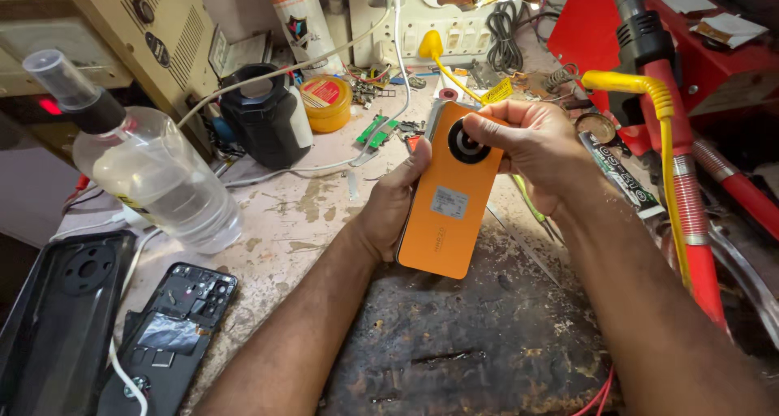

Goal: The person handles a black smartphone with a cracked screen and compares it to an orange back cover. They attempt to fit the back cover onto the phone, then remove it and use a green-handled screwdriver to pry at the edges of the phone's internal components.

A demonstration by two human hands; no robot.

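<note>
An orange phone (445, 213) with a round black camera ring near its top is held back-side up above the workbench. My left hand (389, 209) grips its left edge from below. My right hand (531, 144) closes over its top right corner, thumb and fingers beside the camera ring. A small pale sticker sits on the middle of the phone's back.
A clear plastic spray bottle (150, 172) lies at the left. A black phone case (61, 319) and an opened black phone (174, 327) lie at bottom left. A black jar (264, 120), a yellow tin (326, 101), a red hot-air tool (673, 140) and a worn dark mat (471, 335) surround the hands.
</note>
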